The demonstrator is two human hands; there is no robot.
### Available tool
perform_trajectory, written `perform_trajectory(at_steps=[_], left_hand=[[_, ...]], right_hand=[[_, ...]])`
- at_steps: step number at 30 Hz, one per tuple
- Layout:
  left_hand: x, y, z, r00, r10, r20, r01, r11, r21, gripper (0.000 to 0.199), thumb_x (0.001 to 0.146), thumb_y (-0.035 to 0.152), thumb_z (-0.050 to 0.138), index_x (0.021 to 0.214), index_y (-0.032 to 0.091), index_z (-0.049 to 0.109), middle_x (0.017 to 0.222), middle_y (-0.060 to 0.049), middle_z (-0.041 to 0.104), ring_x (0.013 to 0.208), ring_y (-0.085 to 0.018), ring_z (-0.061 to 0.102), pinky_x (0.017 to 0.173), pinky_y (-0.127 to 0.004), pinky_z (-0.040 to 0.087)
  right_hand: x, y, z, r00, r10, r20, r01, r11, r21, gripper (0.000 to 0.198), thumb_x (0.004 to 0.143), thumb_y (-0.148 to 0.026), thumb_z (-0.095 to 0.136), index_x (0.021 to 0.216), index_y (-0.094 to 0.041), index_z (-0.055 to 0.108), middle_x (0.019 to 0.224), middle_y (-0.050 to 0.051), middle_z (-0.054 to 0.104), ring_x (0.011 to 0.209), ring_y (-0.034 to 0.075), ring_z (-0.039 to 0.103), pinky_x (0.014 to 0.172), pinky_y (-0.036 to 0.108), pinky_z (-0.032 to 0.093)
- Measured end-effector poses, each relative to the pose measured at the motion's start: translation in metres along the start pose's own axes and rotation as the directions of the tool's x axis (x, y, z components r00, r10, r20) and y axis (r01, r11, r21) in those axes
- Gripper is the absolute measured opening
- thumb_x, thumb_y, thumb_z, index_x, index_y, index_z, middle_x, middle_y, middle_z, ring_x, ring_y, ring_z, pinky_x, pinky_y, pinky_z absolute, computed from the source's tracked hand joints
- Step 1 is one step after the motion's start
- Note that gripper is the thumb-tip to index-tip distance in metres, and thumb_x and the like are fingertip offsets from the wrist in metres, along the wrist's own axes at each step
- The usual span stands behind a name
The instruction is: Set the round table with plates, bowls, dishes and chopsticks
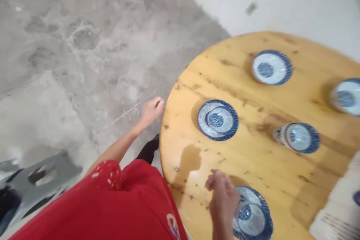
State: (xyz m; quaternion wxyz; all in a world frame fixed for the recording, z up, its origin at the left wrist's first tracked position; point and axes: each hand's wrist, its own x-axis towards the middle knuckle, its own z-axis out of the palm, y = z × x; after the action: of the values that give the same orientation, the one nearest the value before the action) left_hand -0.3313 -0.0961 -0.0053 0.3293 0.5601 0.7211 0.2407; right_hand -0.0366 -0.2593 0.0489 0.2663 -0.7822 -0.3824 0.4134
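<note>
My left hand [153, 109] is curled into a loose fist beside the table's left edge, with nothing seen in it. My right hand [223, 193] hovers over the near side of the table, somewhat blurred, its fingers curled and nothing visible in them. Right beside it sits a blue-and-white plate [266, 228] with a bowl [254, 220] on it, partly hidden by this hand. Farther up stands another blue-rimmed plate [232, 110] with a smaller bowl [216, 120] in it, apart from both hands.
On the round wooden table [185, 93] are also a stack of bowls [300, 138], tilted in view, a bowl set [272, 67] and another bowl [347, 97]. A white cloth [334, 210] lies lower right. A grey plastic stool [53, 176] stands lower left on the concrete floor.
</note>
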Motion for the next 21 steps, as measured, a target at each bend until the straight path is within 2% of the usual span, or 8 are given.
perform_trajectory(at_steps=[1, 4, 7, 9, 10, 14, 17, 21], left_hand=[[-0.018, -0.015, -0.005, 0.998, -0.069, -0.007, 0.069, 0.997, 0.014, 0.03, 0.094, 0.025, 0.039, 0.066, 0.019, 0.05, 0.065, 0.002, 0.054, 0.064, -0.012, 0.046, 0.066, -0.025, 0.029], [-0.067, -0.05, -0.009, 0.983, -0.178, 0.033, 0.176, 0.982, 0.067, 0.031, 0.092, 0.027, 0.04, 0.064, 0.019, 0.05, 0.064, 0.002, 0.056, 0.065, -0.012, 0.048, 0.067, -0.025, 0.031], [-0.105, -0.059, -0.007, 0.972, -0.15, 0.182, 0.141, 0.988, 0.059, 0.028, 0.092, 0.028, 0.04, 0.07, 0.02, 0.055, 0.063, 0.002, 0.058, 0.062, -0.013, 0.048, 0.066, -0.025, 0.034], [-0.129, -0.055, -0.003, 0.952, -0.115, 0.285, 0.097, 0.992, 0.075, 0.028, 0.092, 0.027, 0.039, 0.071, 0.019, 0.056, 0.065, 0.001, 0.061, 0.065, -0.013, 0.051, 0.067, -0.024, 0.035], [-0.141, -0.053, 0.001, 0.938, -0.094, 0.335, 0.072, 0.994, 0.076, 0.027, 0.091, 0.026, 0.039, 0.072, 0.019, 0.056, 0.067, 0.001, 0.063, 0.066, -0.013, 0.053, 0.066, -0.024, 0.036], [-0.185, -0.054, 0.008, 0.891, -0.023, 0.454, -0.017, 0.996, 0.083, 0.027, 0.089, 0.024, 0.039, 0.07, 0.019, 0.056, 0.067, 0.001, 0.064, 0.065, -0.013, 0.053, 0.065, -0.024, 0.036], [-0.215, -0.07, 0.001, 0.887, 0.01, 0.462, -0.043, 0.997, 0.061, 0.025, 0.089, 0.025, 0.041, 0.071, 0.019, 0.056, 0.066, 0.002, 0.063, 0.064, -0.012, 0.052, 0.064, -0.024, 0.035], [-0.251, -0.107, -0.02, 0.909, -0.07, 0.41, 0.038, 0.995, 0.088, 0.024, 0.088, 0.025, 0.041, 0.069, 0.019, 0.053, 0.064, 0.002, 0.061, 0.062, -0.012, 0.05, 0.064, -0.025, 0.035]], right_hand=[[-0.012, 0.006, 0.007, 0.996, -0.008, 0.086, 0.001, 0.997, 0.074, 0.053, 0.087, -0.07, 0.051, 0.082, -0.02, 0.067, 0.054, 0.001, 0.055, 0.053, 0.019, 0.056, 0.05, 0.029, 0.045], [-0.04, 0.012, 0.021, 0.998, -0.039, 0.057, 0.026, 0.975, 0.22, 0.064, 0.084, -0.082, 0.041, 0.091, -0.025, 0.07, 0.05, 0.0, 0.049, 0.045, 0.02, 0.05, 0.042, 0.03, 0.04], [-0.06, 0.016, 0.016, 0.999, 0.034, -0.034, -0.015, 0.893, 0.449, 0.083, 0.089, -0.085, 0.015, 0.104, -0.023, 0.068, 0.053, -0.001, 0.045, 0.04, 0.016, 0.041, 0.042, 0.029, 0.038], [-0.073, 0.033, 0.01, 0.99, 0.136, -0.029, -0.081, 0.736, 0.672, 0.086, 0.086, -0.088, 0.019, 0.112, -0.022, 0.066, 0.057, -0.002, 0.048, 0.042, 0.014, 0.04, 0.045, 0.028, 0.04], [-0.079, 0.047, 0.011, 0.99, 0.14, 0.003, -0.105, 0.727, 0.678, 0.083, 0.085, -0.087, 0.025, 0.115, -0.021, 0.066, 0.06, 0.0, 0.053, 0.044, 0.015, 0.043, 0.047, 0.029, 0.043], [-0.105, 0.11, 0.045, 0.994, -0.055, 0.091, 0.049, 0.997, 0.062, 0.055, 0.071, -0.07, 0.063, 0.097, -0.022, 0.074, 0.069, 0.006, 0.068, 0.052, 0.023, 0.06, 0.05, 0.032, 0.047], [-0.118, 0.142, 0.079, 0.953, -0.286, 0.1, 0.302, 0.925, -0.23, 0.045, 0.077, -0.062, 0.053, 0.093, -0.026, 0.075, 0.079, 0.007, 0.075, 0.063, 0.028, 0.07, 0.052, 0.034, 0.051], [-0.127, 0.152, 0.108, 0.863, -0.505, 0.02, 0.49, 0.827, -0.274, 0.045, 0.087, -0.057, 0.041, 0.093, -0.027, 0.074, 0.088, 0.007, 0.077, 0.077, 0.028, 0.075, 0.065, 0.035, 0.058]])
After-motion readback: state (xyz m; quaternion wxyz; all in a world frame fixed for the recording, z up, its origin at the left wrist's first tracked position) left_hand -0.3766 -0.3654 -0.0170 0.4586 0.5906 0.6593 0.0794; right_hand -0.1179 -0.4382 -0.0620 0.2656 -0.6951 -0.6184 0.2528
